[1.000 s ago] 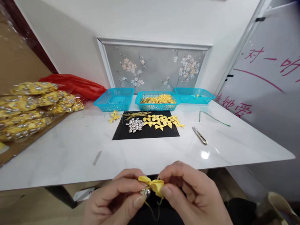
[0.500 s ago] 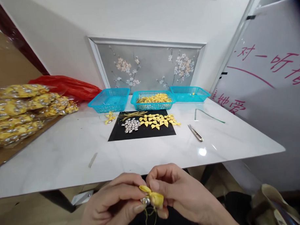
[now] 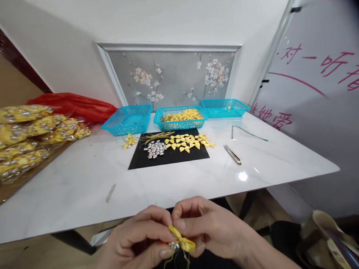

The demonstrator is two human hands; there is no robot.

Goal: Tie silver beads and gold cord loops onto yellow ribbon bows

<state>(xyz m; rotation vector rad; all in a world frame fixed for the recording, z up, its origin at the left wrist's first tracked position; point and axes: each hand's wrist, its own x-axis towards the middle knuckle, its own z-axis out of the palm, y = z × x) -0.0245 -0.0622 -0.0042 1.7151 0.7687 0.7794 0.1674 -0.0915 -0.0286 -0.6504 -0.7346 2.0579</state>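
Below the table's front edge, my left hand (image 3: 139, 242) and my right hand (image 3: 209, 227) meet around a small yellow ribbon bow (image 3: 181, 241). Both pinch it with thumb and fingertips. A silver bead (image 3: 173, 247) sits at the bow's left side against my left thumb, and thin yellow-green threads (image 3: 172, 262) hang down from it. On the white table (image 3: 81, 185) lies a black mat (image 3: 168, 156) carrying a pile of silver beads (image 3: 155, 148), several yellow bows (image 3: 188, 142) and a bundle of thin yellow wires (image 3: 156, 136).
Three blue baskets line the back: left (image 3: 127, 120), middle (image 3: 180, 118) filled with yellow bows, right (image 3: 224, 107). Snips (image 3: 232, 154) and a green strip (image 3: 248, 133) lie right of the mat. Bags of finished bows (image 3: 26, 136) and a red bag (image 3: 75, 106) sit left; a whiteboard (image 3: 319, 102) stands right.
My right fingers have shifted leftward over the bow's centre and now pinch it next to my left fingers. The bow looks tighter, with threads hanging lower. The view has drifted slightly right.
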